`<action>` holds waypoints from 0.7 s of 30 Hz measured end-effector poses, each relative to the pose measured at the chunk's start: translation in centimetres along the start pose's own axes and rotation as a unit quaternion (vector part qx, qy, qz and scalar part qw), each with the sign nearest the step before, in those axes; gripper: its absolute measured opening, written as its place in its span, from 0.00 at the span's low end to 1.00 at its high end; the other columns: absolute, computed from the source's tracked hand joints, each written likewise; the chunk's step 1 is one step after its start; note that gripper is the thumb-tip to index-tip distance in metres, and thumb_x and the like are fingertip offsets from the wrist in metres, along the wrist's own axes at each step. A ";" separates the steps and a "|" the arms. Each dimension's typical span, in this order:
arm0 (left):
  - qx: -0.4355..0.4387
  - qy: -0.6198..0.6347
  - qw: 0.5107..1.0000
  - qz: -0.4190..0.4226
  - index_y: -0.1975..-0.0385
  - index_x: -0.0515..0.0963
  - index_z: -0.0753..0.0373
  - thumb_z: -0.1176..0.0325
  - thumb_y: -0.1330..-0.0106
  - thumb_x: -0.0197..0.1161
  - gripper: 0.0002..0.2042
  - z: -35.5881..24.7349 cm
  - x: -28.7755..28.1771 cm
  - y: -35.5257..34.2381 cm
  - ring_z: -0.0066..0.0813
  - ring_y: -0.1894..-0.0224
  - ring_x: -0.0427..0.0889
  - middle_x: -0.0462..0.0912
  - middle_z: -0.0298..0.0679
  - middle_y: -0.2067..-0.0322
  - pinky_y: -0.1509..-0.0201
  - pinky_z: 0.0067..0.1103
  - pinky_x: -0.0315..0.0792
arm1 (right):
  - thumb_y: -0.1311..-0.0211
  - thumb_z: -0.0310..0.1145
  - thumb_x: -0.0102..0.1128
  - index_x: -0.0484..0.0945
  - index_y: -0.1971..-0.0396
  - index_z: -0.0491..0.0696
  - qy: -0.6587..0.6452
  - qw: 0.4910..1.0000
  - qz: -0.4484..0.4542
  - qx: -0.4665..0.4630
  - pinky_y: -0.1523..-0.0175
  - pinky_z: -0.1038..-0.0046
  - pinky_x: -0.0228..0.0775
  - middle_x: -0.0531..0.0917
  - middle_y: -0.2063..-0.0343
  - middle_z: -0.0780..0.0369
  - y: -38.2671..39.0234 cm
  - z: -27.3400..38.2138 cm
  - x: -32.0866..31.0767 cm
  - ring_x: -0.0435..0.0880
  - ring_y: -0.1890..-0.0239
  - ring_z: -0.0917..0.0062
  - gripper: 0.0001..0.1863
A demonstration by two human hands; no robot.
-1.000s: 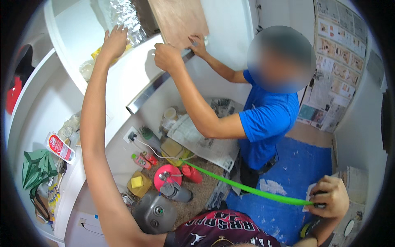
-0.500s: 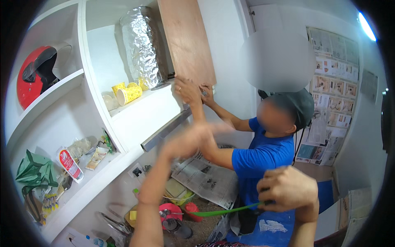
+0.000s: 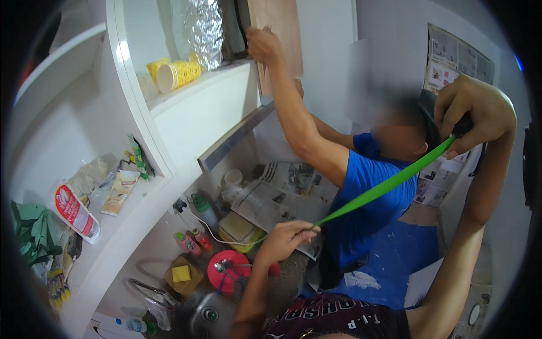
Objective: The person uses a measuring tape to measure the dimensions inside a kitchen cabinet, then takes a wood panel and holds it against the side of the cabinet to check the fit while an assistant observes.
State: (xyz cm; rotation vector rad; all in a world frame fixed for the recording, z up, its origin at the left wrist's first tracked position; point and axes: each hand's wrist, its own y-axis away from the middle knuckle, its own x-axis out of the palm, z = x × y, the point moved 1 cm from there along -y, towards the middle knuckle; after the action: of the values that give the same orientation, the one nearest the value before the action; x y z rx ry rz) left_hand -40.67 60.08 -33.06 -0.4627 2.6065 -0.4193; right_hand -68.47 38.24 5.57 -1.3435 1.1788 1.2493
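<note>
Strap [image 3: 384, 189] between hands (seemingly taut)

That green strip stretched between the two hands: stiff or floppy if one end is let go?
Probably floppy. The green strip is thin and flat, and runs straight only because the right hand and left hand pull it taut. Released, it would likely sag or spring back. It looks light for its length, and its smooth surface could slip through a loose pinch.

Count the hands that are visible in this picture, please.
3: left hand pinching the green strip's low end, right hand gripping its top, co-worker's hand on the wooden panel. Another seems partly hidden.
</note>
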 end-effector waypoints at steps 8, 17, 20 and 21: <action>0.094 -0.069 0.983 -0.144 0.53 0.84 0.66 0.72 0.23 0.60 0.08 2.2 -1.2 -2.8 0.32 0.63 0.90 0.89 0.42 0.67 0.56 0.25 0.81 | 0.65 0.46 0.87 0.88 0.66 0.46 0.056 0.993 -0.039 0.093 0.64 0.70 0.73 0.86 0.70 0.61 3.2 -0.6 1.1 0.86 0.67 0.70 0.27; 0.119 -0.020 0.975 -0.186 0.56 0.85 0.63 0.69 0.24 0.63 0.06 1.7 -1.1 -5.1 0.38 0.71 0.86 0.84 0.41 0.74 0.65 0.30 0.77 | 0.63 0.53 0.87 0.77 0.48 0.44 0.109 0.965 -0.077 0.227 0.61 0.71 0.73 0.85 0.61 0.61 8.7 1.5 3.0 0.84 0.63 0.72 0.44; 0.113 0.011 0.974 -0.194 0.57 0.85 0.64 0.69 0.23 0.62 0.07 -0.3 -0.2 -5.5 0.35 0.74 0.83 0.82 0.40 0.76 0.67 0.28 0.75 | 0.63 0.56 0.87 0.74 0.41 0.43 0.123 0.949 -0.109 0.269 0.60 0.71 0.73 0.84 0.58 0.61 11.1 2.7 4.5 0.83 0.62 0.73 0.50; 0.107 0.012 0.975 -0.195 0.56 0.85 0.64 0.68 0.23 0.62 0.08 -0.6 0.1 -5.5 0.34 0.75 0.83 0.82 0.40 0.77 0.68 0.28 0.75 | 0.62 0.56 0.86 0.73 0.39 0.43 0.124 0.943 -0.127 0.282 0.60 0.71 0.73 0.84 0.58 0.61 11.9 3.1 5.2 0.83 0.62 0.73 0.52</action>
State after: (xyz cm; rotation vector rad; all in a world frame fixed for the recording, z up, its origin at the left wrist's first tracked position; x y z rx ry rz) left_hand -39.66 55.23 -30.54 -0.9006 2.4507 -0.8297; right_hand -80.50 39.70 0.02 -1.1806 1.3540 0.5049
